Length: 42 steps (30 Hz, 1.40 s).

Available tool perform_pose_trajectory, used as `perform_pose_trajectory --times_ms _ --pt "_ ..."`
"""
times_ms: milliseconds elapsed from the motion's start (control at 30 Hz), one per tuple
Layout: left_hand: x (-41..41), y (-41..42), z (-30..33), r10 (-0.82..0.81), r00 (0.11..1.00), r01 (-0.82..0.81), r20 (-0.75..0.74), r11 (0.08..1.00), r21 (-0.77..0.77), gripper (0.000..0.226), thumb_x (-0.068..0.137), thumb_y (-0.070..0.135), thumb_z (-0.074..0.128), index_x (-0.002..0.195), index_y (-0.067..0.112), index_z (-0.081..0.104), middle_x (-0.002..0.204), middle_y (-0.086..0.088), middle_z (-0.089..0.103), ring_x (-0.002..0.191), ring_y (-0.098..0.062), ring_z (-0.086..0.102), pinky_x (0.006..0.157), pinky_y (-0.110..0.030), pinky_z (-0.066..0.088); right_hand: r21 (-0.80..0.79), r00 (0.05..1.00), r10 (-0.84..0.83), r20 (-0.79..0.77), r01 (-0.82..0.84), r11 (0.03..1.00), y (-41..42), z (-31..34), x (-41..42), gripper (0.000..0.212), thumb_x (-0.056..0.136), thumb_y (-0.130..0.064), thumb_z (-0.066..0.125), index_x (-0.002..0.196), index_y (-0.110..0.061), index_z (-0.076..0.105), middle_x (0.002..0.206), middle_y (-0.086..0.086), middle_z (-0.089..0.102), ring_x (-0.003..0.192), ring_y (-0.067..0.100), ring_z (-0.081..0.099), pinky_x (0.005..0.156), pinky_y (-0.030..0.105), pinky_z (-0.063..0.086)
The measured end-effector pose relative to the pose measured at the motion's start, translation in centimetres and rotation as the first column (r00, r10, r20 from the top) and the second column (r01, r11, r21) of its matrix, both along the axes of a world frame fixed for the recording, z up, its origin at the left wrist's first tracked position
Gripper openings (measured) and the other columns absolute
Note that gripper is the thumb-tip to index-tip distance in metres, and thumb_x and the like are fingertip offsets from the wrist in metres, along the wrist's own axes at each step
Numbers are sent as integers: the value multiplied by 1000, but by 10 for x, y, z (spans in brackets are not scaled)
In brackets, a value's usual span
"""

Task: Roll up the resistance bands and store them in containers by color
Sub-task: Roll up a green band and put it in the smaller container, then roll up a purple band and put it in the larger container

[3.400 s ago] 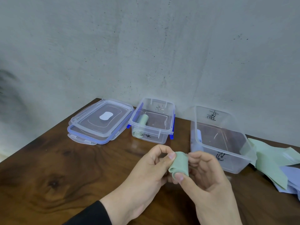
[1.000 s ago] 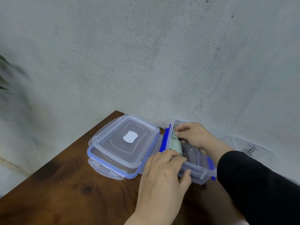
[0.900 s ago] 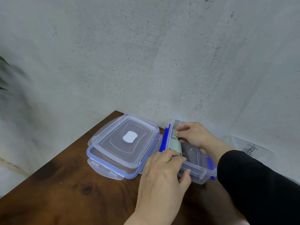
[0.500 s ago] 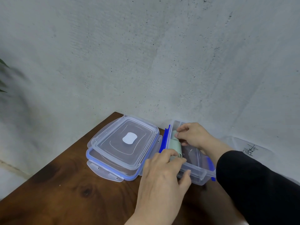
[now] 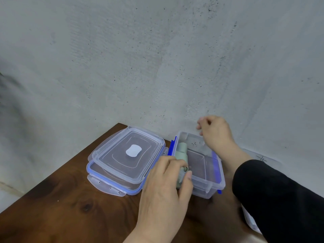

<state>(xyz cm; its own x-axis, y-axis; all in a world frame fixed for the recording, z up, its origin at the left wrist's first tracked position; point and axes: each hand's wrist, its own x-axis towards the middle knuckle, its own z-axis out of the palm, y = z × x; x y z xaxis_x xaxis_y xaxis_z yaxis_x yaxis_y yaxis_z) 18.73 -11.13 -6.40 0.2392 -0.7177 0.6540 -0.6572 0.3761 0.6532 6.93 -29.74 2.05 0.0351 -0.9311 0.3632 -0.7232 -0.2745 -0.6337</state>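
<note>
- Holding the near corner of the small clear container (image 5: 203, 174), the left hand (image 5: 164, 188) has its thumb laid over the front rim and its fingers curled at the left wall, touching the nearer green roll (image 5: 183, 157); whether it pinches that roll or only steadies the box I cannot tell for certain.
- The right hand (image 5: 215, 133) is above the far end of the container, fingers loosely curled and holding nothing.
- Half a second ago that right hand was down inside the box, fingertips on the rolls; now it has lifted out and back toward the wall (image 5: 157, 67). I judge from this that the newly rolled green band has been let go and stored.
- Two green rolls now lie end to end along the left wall inside the container, the farther green roll (image 5: 182, 147) just behind the nearer one. A few seconds ago only one roll lay there, and the other was between both hands over the table (image 5: 61, 207).
- The left hand has barely shifted from where it was a second ago.
- Just left of the container, two clear lids (image 5: 129, 155) with blue seals remain stacked as before.
- At the right edge, behind the dark sleeve (image 5: 280, 199), part of a second clear container (image 5: 263, 158) with black writing shows.
- For the task, one more green band looks sorted; the loose bands seen earlier are out of view now.
</note>
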Motion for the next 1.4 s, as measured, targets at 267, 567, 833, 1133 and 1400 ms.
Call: perform_pose_trajectory --times_ms 267,567,833,1133,1400 --pt "-2 9 3 -69 995 60 -77 993 -104 21 99 50 38 89 34 49 81 19 50 78 -3 53 68 -14 41 -191 899 150 411 -76 979 159 9 8 42 100 -35 51 68 -8 58 61 6 59 60 29 57 59 46 50" --pt "-66 47 2 -270 963 270 10 963 20 46 96 51 42 61 22 46 55 7 47 53 -11 47 51 -32 41 76 880 119 460 -172 982 259 -65 -59 25 103 -19 45 97 -31 66 94 -10 72 94 2 66 87 25 52" --pt "-147 90 -8 -463 884 456 -58 830 321 30 97 42 52 69 33 51 72 13 53 71 -4 52 63 -18 36 74 982 -8 189 -6 997 294 -80 -171 24 98 -17 53 99 -36 68 96 -19 67 97 -2 62 81 13 47" --pt "-146 92 -9 -479 874 393 77 792 467 18 95 47 53 82 37 60 90 20 60 90 1 57 81 -22 46 93 912 -385 139 375 922 274 -85 -283 27 98 -25 57 125 -27 60 111 -8 59 94 6 59 79 21 44" --pt "-147 93 -8 -476 874 379 97 795 474 16 96 45 54 84 37 63 92 20 61 90 -1 58 76 -19 44 48 768 -639 -44 641 766 250 -88 -345 45 91 -27 55 136 -23 52 136 2 52 120 29 46 97 48 39"
